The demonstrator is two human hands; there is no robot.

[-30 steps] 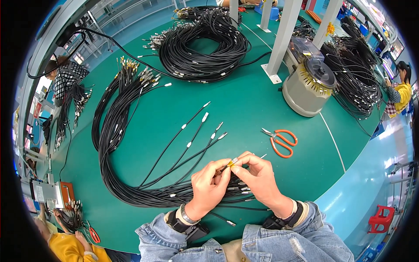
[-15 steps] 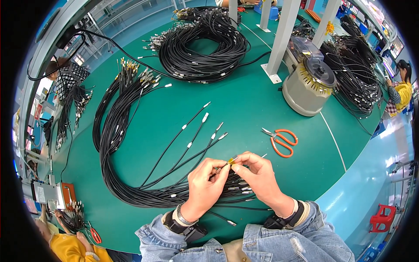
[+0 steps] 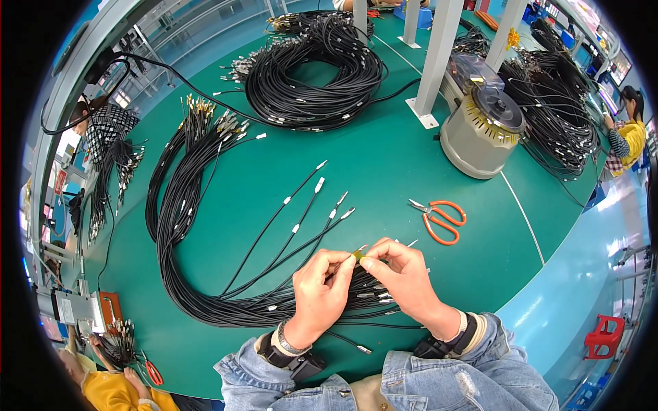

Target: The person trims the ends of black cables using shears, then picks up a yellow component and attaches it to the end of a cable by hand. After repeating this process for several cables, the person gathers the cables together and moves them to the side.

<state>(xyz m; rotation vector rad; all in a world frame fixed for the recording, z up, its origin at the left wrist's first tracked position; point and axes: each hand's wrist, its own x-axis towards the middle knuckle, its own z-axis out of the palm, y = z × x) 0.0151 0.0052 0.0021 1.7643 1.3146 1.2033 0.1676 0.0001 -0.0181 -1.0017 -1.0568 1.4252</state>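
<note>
Both my hands meet above the near middle of the green table. The fingers of my left hand [image 3: 321, 288] are closed in a pinch on a thin black cable near its end. My right hand [image 3: 406, 277] pinches a small piece of yellow tape [image 3: 357, 254] at that cable end, right beside my left fingertips. The fingers partly cover the tape and the cable end. Under and behind the hands lies a long curved bundle of black cables [image 3: 166, 250] with metal-tipped ends and white labels. Several single cables [image 3: 264, 231] fan out from it. Orange-handled scissors [image 3: 429, 209] lie to the right, slightly spread.
A round beige tape dispenser [image 3: 473, 147] stands at the right beside a grey post [image 3: 436, 65]. Behind the bundle sits a large coil of black cables [image 3: 322, 116]. More cables [image 3: 555, 116] are heaped at the far right. Other people work around the table; a red stool [image 3: 604, 337] stands on the floor.
My hands stay together at the cable end; the yellow tape now sits differently between the fingertips. The whole view has shifted slightly.
</note>
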